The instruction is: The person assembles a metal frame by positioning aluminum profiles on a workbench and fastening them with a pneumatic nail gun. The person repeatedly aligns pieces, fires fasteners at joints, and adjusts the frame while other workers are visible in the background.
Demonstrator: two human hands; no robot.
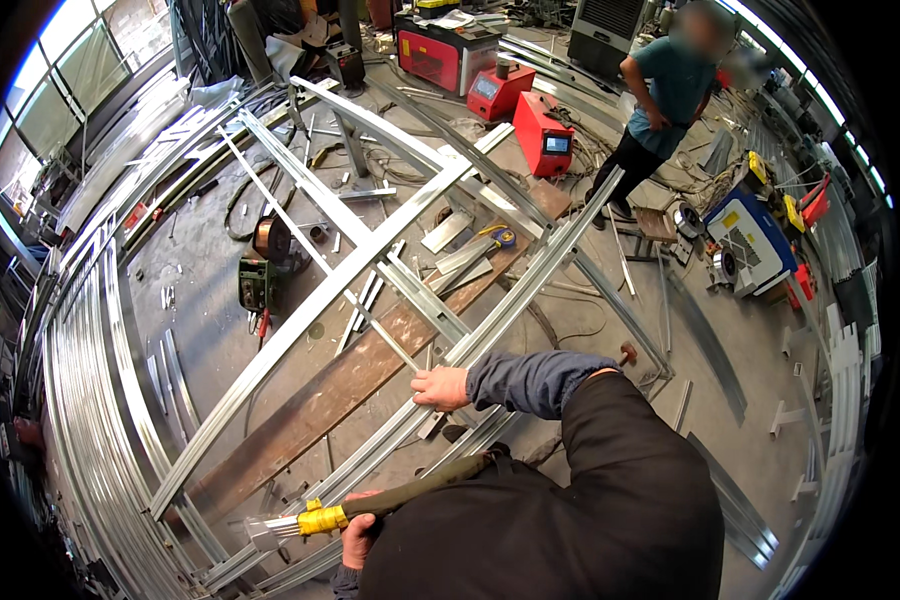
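My left hand [357, 540] is closed around a long tool that lies across my front, its body in an olive-green sleeve [425, 487] and its neck wrapped in yellow tape [322, 519]. Thin metal rods and a cloudy clear piece [261, 533] show at its far-left end; I cannot tell its exact kind. My right hand [440, 388] grips a silvery metal rail [515, 300] of a large frame, its fingers curled over the edge. A thin bar [382, 332] meets the rail by these fingers. Crossing the frame is a long pale beam [300, 318].
A rusty plank [340, 395] lies under the frame, with a tape measure [503, 237] nearby. Metal lengths [105, 400] are stacked left. Red machines [544, 135] and a standing person [660, 95] are beyond. A blue-and-white machine [755, 240] and wire spools stand right.
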